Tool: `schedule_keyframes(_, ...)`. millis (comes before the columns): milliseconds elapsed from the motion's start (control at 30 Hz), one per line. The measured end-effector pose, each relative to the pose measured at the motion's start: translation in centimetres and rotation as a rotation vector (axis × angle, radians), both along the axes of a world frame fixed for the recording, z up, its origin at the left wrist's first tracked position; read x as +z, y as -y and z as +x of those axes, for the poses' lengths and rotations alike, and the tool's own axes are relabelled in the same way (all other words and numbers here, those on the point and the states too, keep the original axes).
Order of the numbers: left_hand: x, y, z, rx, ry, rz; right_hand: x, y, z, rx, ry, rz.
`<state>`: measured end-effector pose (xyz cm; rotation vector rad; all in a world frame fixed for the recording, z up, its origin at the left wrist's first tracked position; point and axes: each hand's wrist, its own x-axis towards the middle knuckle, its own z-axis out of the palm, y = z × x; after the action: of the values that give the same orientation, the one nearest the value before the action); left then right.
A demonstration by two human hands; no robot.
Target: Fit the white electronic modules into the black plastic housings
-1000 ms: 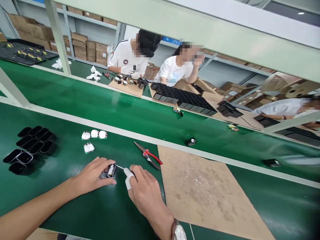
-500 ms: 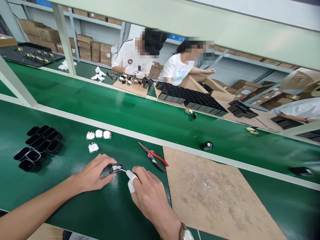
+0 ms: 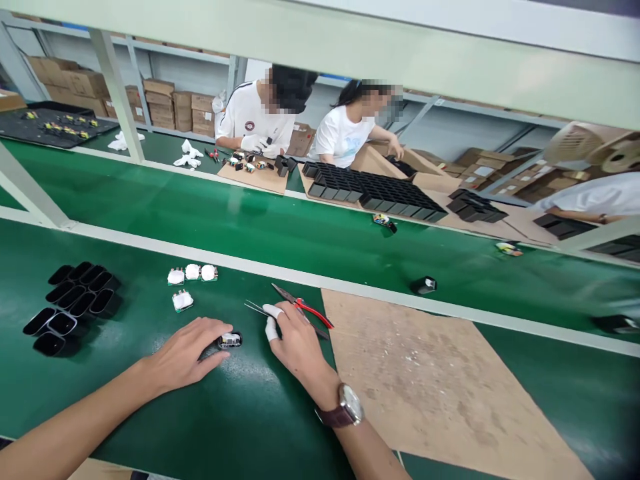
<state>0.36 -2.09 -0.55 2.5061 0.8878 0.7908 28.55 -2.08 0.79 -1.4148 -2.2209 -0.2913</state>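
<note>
My left hand (image 3: pixel 193 350) has its thumb and forefinger around a small black plastic case (image 3: pixel 231 340), which stands upright on the green bench. White and metallic parts show inside the case's open top. To the right of it, my right hand (image 3: pixel 295 340) grips metal tweezers (image 3: pixel 257 308), their tips pointing left and apart with nothing between them. White finger cots cover the thumb and forefinger of that hand. Red-and-black long-nose pliers (image 3: pixel 305 308) lie just behind it. Beyond my left hand are several small circuit boards topped with white material (image 3: pixel 193 272).
Several empty black cases (image 3: pixel 75 293) stand at the left. A stained cardboard sheet (image 3: pixel 410 373) lies at the right. Past a pale rail, a green conveyor (image 3: pixel 250 220) carries black cases and boards. Two co-workers (image 3: pixel 345 133) sit across it, near rows of black cases (image 3: pixel 375 190).
My right hand has drawn the tweezers out of the case and moved up, toward the pliers. My left hand stays at the case. Items on the conveyor have shifted right.
</note>
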Motion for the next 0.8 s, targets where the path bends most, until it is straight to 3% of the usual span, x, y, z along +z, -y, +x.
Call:
schedule_keyframes(200, 0.7, 0.2, -0.4, -0.081, 0.073, 0.168, -1.3, 0.1, -2.8, 0.023, 0.141, -0.043)
schedule_keyframes(400, 0.5, -0.6, -0.4, -0.116, 0.067, 0.112, -1.4, 0.1, -2.8, -0.023, 0.201, -0.089)
schedule_keyframes(467, 0.2, -1.0, -0.2, -0.061, 0.103, 0.052, -1.4, 0.1, -2.7, -0.020, 0.212, -0.079)
schedule_keyframes(533, 0.4, -1.2, 0.2, 0.074, 0.203, -0.136, -1.5, 0.0, -2.7, -0.022, 0.196, -0.065)
schedule_keyframes(633, 1.4, -1.4, 0.8, 0.266, 0.437, -0.651, -1.9, 0.0, -2.6, -0.036, 0.119, -0.072)
schedule_keyframes(700, 2.1, -1.7, 1.0, 0.313, 0.551, -0.920, -2.2, 0.0, -2.6, -0.034, 0.089, -0.090)
schedule_keyframes(767, 2.8, -2.5, 0.9, 0.341, 0.556, -0.982, -2.5, -0.1, -2.5, -0.029, 0.085, -0.096)
schedule_keyframes(800, 3.1, -3.4, 0.7, 0.358, 0.518, -0.928, -2.6, -0.2, -2.5, -0.027, 0.084, -0.092)
